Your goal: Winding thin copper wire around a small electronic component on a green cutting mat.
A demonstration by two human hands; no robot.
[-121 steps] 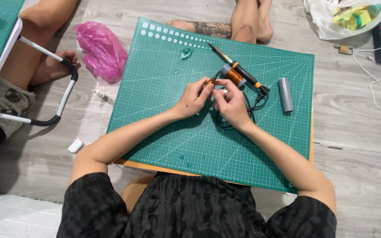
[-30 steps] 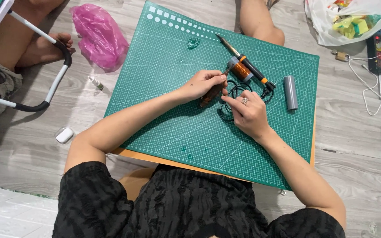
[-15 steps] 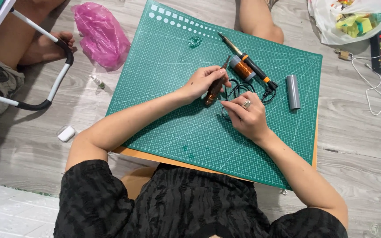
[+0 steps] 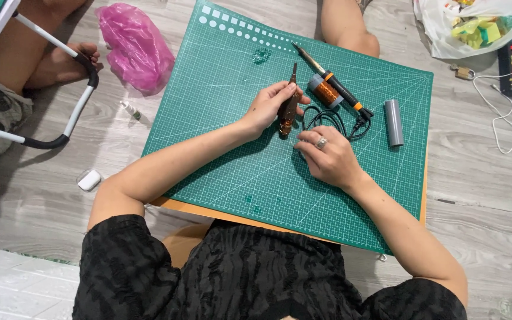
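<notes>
I sit on the floor at a green cutting mat point(image 4: 220, 124). My left hand point(image 4: 268, 108) grips a slim dark brown tool point(image 4: 290, 101) whose pointed tip faces away from me. My right hand point(image 4: 329, 159), with a ring on one finger, rests palm down on the mat. Its bent fingertips lie at the edge of a coiled black cable point(image 4: 327, 118); whether they pinch anything is hidden. Just beyond lie a black and orange soldering iron point(image 4: 334, 84), a spool of copper wire point(image 4: 326, 92) and a grey cylinder point(image 4: 393, 122).
A pink plastic bag point(image 4: 137, 47) lies left of the mat, with a small bottle point(image 4: 131, 110) and a white case point(image 4: 89, 179) on the wooden floor. Another person's hand point(image 4: 69, 59) holds a tube frame point(image 4: 60, 89). Top right are a white bag point(image 4: 469, 26), power strip point(image 4: 509, 59) and padlock point(image 4: 462, 72).
My left hand has swung the brown tool so its tip points away from me. My right hand has slid off the cable toward me.
</notes>
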